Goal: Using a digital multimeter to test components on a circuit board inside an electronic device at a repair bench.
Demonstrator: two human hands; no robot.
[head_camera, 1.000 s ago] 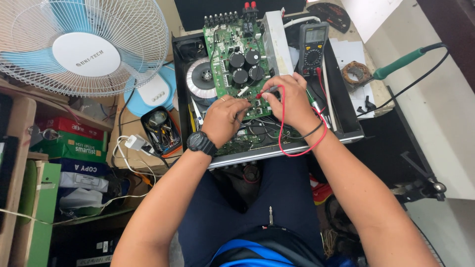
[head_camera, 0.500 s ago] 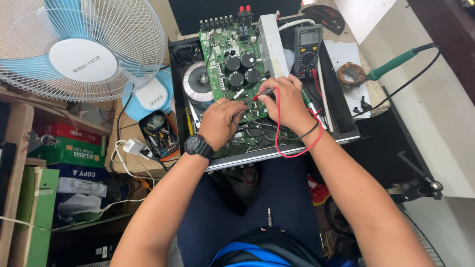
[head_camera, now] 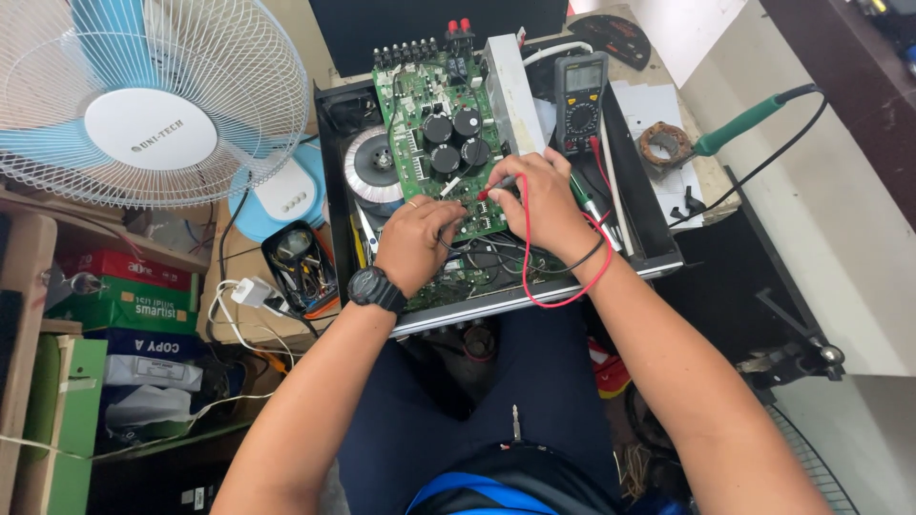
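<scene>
Both hands grip probes, right hand (head_camera: pixel 539 200) red-tipped, left hand (head_camera: pixel 417 238) dark, on green circuit board (head_camera: pixel 429 105).

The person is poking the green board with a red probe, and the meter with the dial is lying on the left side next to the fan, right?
Not quite. The right hand does hold a red probe to the green board, but the meter lies on the right side of the open case, away from the fan. The head view shows it.
</scene>
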